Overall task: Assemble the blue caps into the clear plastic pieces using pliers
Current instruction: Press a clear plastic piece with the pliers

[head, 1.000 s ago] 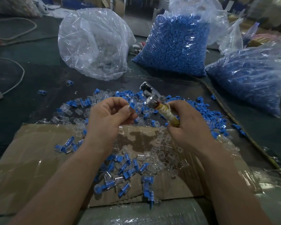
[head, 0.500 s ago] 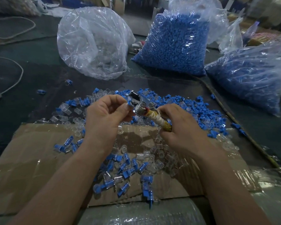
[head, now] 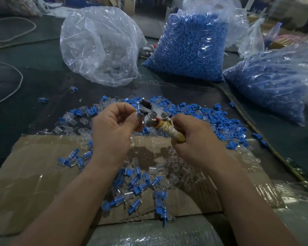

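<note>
Head view: right hand (head: pixel 194 139) wrapped round pliers' (head: pixel 154 114) taped handle, grip closed. Left hand (head: pixel 112 128) pinches small piece at pliers' jaws, too hidden to identify. Blue caps (head: pixel 226 121) and clear pieces (head: pixel 169 167) scattered beneath on counter (head: pixel 43 89) and cardboard (head: pixel 34 166). Assembled parts (head: pixel 139 185) near.

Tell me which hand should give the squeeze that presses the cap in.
Right. The right hand already wraps the tape-wound handle of the metal pliers. The left hand pinches a small blue and clear plastic piece at the plier head, so it should only steady that.
</note>
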